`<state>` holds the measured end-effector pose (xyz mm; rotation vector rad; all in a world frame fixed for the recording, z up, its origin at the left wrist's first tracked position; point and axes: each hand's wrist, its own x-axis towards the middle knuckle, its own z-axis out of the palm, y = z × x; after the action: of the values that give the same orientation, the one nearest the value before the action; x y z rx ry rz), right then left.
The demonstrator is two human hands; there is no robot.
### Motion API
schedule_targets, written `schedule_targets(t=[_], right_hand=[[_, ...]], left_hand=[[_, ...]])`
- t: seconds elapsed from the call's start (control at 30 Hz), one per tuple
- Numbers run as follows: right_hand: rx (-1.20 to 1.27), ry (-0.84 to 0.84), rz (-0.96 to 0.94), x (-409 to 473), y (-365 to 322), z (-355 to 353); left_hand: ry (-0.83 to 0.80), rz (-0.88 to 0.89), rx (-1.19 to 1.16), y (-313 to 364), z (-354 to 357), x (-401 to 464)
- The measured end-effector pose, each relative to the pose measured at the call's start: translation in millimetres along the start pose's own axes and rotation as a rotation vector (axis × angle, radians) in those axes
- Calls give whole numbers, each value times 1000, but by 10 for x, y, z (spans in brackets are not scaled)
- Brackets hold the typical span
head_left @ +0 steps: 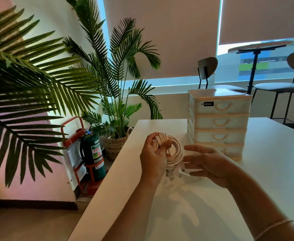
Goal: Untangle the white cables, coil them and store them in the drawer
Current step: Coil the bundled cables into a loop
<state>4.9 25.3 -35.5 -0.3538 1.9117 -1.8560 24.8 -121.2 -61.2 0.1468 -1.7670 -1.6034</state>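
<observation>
Left hand [153,153] fingers curl round coiled white cables [173,153]; right hand [207,162] spread beside. Light, springy (loose plug ends dangle); grip across loops.

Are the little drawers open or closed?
Closed. All the fronts of the drawer unit sit flush, none pulled out. The coiled white cables are outside, held in the left hand.
</observation>
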Motion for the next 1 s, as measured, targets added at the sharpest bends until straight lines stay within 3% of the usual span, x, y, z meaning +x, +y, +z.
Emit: schedule_targets(t=[0.2, 0.37, 0.47, 0.7, 1.0], right_hand=[[-134, 322, -393, -28, -84, 90], [-901, 345, -534, -50, 10, 323], [-1030, 381, -512, -66, 30, 397], [-908, 329, -438, -110, -38, 342], [-337, 301, -388, -95, -26, 367]], left_hand=[[-4, 45, 61, 2, -5, -28], [-35, 48, 69, 11, 1, -59], [-91, -23, 2, 13, 29, -55], [-288, -1, -158, 48, 1, -75], [-290, 37, -75, 67, -30, -65]])
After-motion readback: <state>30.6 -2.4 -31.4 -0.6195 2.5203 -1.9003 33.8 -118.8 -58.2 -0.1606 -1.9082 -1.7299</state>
